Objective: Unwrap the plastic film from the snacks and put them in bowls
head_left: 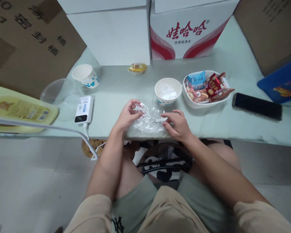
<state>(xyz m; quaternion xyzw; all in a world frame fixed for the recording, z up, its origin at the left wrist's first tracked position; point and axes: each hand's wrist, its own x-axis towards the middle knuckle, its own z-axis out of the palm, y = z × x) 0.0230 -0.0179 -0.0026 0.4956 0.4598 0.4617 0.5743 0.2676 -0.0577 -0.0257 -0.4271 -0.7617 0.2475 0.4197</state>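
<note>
A crumpled sheet of clear plastic film (147, 122) lies on the table near its front edge, between my two hands. My left hand (129, 117) has its thumb and fingers closed on the film's left side. At the film's right side, my right hand (177, 124) pinches a small white strip (161, 120) between thumb and forefinger; whether the strip belongs to the film I cannot tell. Just beyond stands a paper bowl (168, 84) with clear plastic inside. To its right sits a white basin (203, 104) of wrapped snacks (205, 85).
A paper cup (83, 75), clear round container (60, 92), power bank (84, 110) with cable and yellow bottle (21, 108) are at left. A yellow wrapped snack (137, 68) lies before white boxes (111, 35). At right are a phone (257, 106) and blue package (281, 81).
</note>
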